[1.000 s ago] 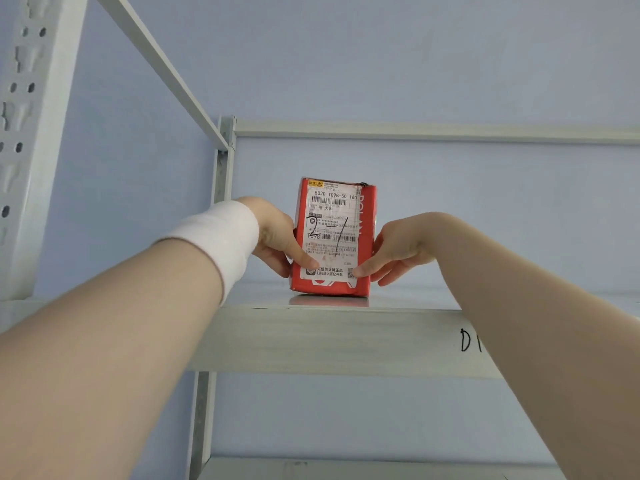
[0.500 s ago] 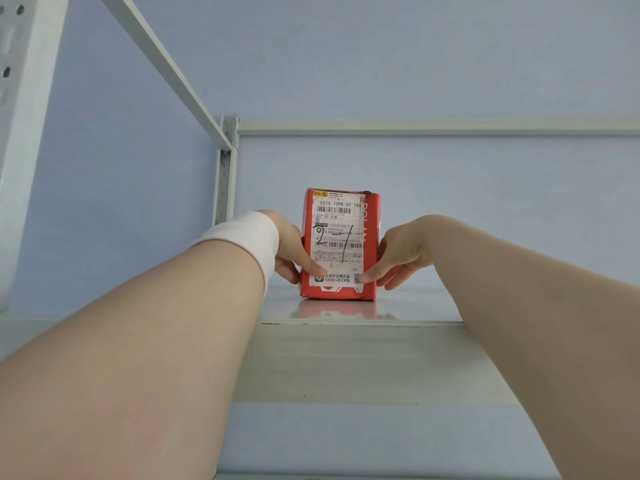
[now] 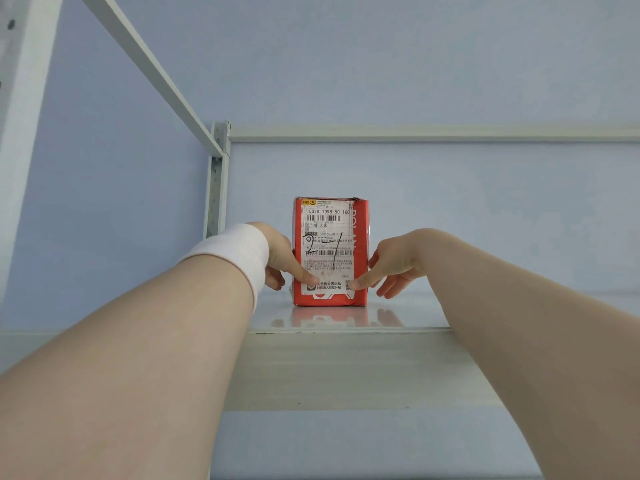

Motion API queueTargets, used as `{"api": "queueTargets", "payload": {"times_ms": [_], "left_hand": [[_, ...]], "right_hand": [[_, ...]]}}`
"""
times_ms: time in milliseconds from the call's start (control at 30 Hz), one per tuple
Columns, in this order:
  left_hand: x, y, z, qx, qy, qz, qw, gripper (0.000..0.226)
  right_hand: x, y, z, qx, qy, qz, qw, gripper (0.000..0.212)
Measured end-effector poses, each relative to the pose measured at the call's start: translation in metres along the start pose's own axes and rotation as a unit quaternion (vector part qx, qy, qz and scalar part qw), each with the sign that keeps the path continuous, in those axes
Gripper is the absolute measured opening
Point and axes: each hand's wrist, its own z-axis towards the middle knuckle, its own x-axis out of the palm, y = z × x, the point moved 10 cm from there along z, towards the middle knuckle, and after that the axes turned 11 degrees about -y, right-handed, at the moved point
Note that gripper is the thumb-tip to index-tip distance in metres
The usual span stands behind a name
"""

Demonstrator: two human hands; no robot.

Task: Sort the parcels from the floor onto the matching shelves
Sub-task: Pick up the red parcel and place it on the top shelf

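Parcel [image 3: 330,252]: red, standing upright on the shelf [image 3: 346,370], set back from its front edge, label [image 3: 329,233] facing out with "2-1" handwritten on it.

Left hand [image 3: 277,258], white wristband [image 3: 235,254] behind it: grips the parcel's left edge, thumb laid across the lower label.

Right hand [image 3: 391,268]: one straight fingertip touches the label's lower right corner, and the other fingers are loosely spread beside the right edge.

Shelf post [image 3: 216,181] stands well left of the parcel.
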Motion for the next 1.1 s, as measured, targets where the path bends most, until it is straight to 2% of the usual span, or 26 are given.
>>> {"api": "queueTargets", "payload": {"times_ms": [67,133,200,300,367,500,600,767,967,1100], "left_hand": [[-0.011,0.002,-0.003,-0.003,-0.033,0.03,0.999,0.095],[-0.02,0.003,-0.011,0.002,-0.058,0.06,0.997,0.095],[-0.025,0.003,-0.025,0.007,-0.076,0.082,0.994,0.094],[-0.024,0.004,-0.057,0.006,-0.092,0.121,0.988,0.081],[-0.025,-0.001,-0.083,0.009,-0.111,0.15,0.982,0.069],[-0.033,-0.014,-0.135,0.017,-0.164,0.136,0.977,0.081],[-0.034,-0.02,-0.173,0.023,-0.18,0.106,0.978,0.079],[-0.041,-0.027,-0.233,0.025,-0.199,0.117,0.973,0.07],[-0.054,-0.033,-0.294,0.052,-0.247,0.13,0.959,0.063],[-0.048,-0.016,-0.326,0.047,-0.246,0.172,0.953,0.063]], "right_hand": [[-0.006,-0.001,-0.004,-0.003,-0.016,-0.026,1.0,0.101],[-0.015,-0.003,-0.009,-0.008,-0.039,-0.059,0.997,0.118],[-0.023,-0.003,-0.021,-0.019,-0.067,-0.09,0.993,0.123],[-0.026,-0.001,-0.047,-0.036,-0.092,-0.1,0.99,0.116],[-0.026,-0.004,-0.065,-0.037,-0.1,-0.097,0.989,0.102],[-0.027,-0.004,-0.097,-0.076,-0.124,-0.071,0.987,0.093],[-0.028,0.007,-0.13,-0.136,-0.15,-0.037,0.979,0.074],[-0.039,0.019,-0.19,-0.194,-0.187,-0.016,0.963,0.061],[-0.035,0.028,-0.246,-0.215,-0.192,0.006,0.957,0.06],[-0.013,0.036,-0.274,-0.215,-0.177,-0.01,0.96,0.059]]}}
